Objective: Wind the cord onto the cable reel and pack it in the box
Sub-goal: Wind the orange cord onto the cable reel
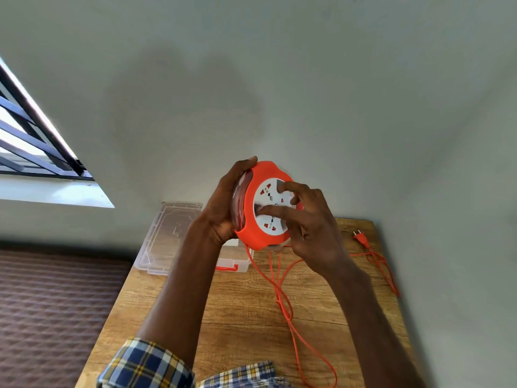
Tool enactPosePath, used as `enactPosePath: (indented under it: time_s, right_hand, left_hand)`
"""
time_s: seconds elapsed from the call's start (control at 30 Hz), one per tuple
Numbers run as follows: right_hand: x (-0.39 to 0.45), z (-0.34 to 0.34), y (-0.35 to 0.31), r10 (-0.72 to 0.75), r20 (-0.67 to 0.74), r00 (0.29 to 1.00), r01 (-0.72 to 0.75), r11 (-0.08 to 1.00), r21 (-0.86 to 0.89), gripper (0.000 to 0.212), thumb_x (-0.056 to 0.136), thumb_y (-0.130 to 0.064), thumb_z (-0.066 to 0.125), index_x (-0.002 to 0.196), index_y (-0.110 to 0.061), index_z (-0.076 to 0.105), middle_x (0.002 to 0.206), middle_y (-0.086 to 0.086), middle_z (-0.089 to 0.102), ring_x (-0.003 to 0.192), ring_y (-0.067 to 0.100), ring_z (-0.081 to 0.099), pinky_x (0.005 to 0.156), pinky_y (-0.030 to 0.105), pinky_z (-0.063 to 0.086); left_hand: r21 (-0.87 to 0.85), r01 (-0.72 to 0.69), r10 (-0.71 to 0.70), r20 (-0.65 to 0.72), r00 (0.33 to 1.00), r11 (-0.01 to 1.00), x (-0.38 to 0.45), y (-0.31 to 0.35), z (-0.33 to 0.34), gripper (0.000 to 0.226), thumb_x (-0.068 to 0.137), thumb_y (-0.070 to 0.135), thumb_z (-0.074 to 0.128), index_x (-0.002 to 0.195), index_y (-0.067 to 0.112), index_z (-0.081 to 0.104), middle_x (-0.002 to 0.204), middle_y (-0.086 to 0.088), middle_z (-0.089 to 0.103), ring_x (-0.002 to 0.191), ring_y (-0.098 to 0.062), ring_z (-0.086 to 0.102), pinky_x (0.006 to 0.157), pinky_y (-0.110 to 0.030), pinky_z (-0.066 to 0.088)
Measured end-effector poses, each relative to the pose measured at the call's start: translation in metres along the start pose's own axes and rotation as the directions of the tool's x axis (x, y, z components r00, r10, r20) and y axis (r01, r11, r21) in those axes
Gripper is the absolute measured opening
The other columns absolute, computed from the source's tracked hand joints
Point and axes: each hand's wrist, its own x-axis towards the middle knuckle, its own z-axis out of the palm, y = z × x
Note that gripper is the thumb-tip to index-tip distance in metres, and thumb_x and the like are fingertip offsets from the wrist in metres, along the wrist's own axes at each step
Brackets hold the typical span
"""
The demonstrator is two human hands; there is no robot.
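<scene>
Reel: 1, orange w/ white socket face, held up off the table in front of me, face tilted toward my right so I can work it.
L hand: wrapped round reel's left rim, fingers curled over top edge, thumb side at bottom. Firm grip on the body; I reckon it's there to stop the housing turning.
R hand: fingers spread, tips pressed on the white face, not closed round anything. Looks set to spin the centre & draw cord in.
Cord: 1, orange, hangs from reel's underside in slack loops, runs down across table toward me, then out along right edge. Most of it unwound, so winding seems barely begun.
Plug: 1, two pins, lying flat at far right of table, well apart from reel.
Box: 1, clear plastic w/ orange latch, behind my L wrist, open.
Lid: 1, clear, leaning out to box's left.
Sockets on face: can't count, fingers cover some.
</scene>
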Motion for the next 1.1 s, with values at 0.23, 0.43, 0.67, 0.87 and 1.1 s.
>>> enactPosePath:
  time_s: [0.23, 0.43, 0.67, 0.87, 1.1]
  right_hand:
    - [-0.003, 0.004, 0.0, 0.008, -0.043, 0.999, -0.013, 0.993, -0.115, 0.058, 0.086, -0.01, 0.076, 0.131, -0.045, 0.065, 0.138, -0.002, 0.061, 0.112, 0.022, 0.05, 0.082, 0.043, 0.055]
    - [-0.002, 0.011, -0.023, 0.287, -0.19, 0.939, -0.3, 0.953, -0.042, 0.062, 0.085, -0.068, 0.063, 0.139, -0.038, 0.056, 0.099, -0.011, 0.071, 0.086, 0.005, 0.065, 0.064, 0.018, 0.048]
    - [0.004, 0.007, -0.027, 0.296, -0.255, 0.921, -0.319, 0.946, -0.057, 0.05, 0.094, -0.061, 0.06, 0.132, -0.029, 0.061, 0.1, -0.006, 0.074, 0.09, 0.011, 0.068, 0.069, 0.023, 0.053]
    - [0.001, -0.005, -0.002, 0.016, 0.001, 1.0, -0.016, 0.999, 0.052, 0.055, 0.094, -0.003, 0.065, 0.137, -0.037, 0.062, 0.147, -0.008, 0.05, 0.128, 0.014, 0.046, 0.092, 0.022, 0.049]
    - [0.004, -0.009, -0.004, -0.027, 0.08, 0.996, 0.03, 0.999, -0.027, 0.061, 0.088, -0.005, 0.068, 0.132, -0.047, 0.064, 0.145, -0.002, 0.052, 0.124, 0.023, 0.045, 0.094, 0.041, 0.049]
  left_hand:
    - [0.018, 0.024, -0.024, 0.001, 1.0, 1.0, -0.001, 0.0, 0.002, 0.056, 0.089, 0.06, 0.071, 0.119, 0.014, 0.079, 0.111, -0.013, 0.078, 0.097, -0.03, 0.076, 0.087, -0.045, 0.062]
    - [0.016, 0.007, -0.007, 0.009, 1.0, 1.0, 0.003, 0.001, 0.011, 0.046, 0.098, 0.054, 0.065, 0.112, 0.014, 0.081, 0.106, -0.011, 0.08, 0.097, -0.029, 0.077, 0.088, -0.042, 0.061]
    - [0.009, -0.001, 0.001, 0.013, 1.0, 1.0, 0.002, -0.002, 0.008, 0.051, 0.095, 0.058, 0.066, 0.118, 0.015, 0.079, 0.113, -0.011, 0.079, 0.101, -0.03, 0.075, 0.094, -0.045, 0.059]
    - [-0.009, 0.011, -0.011, 0.012, 1.0, 1.0, -0.002, 0.001, 0.001, 0.053, 0.096, 0.059, 0.064, 0.12, 0.014, 0.076, 0.114, -0.013, 0.077, 0.101, -0.031, 0.072, 0.094, -0.046, 0.058]
    - [-0.003, 0.002, -0.002, 0.018, 1.0, 1.0, -0.003, 0.002, -0.002, 0.053, 0.095, 0.059, 0.067, 0.122, 0.015, 0.076, 0.113, -0.013, 0.078, 0.1, -0.03, 0.074, 0.092, -0.046, 0.059]
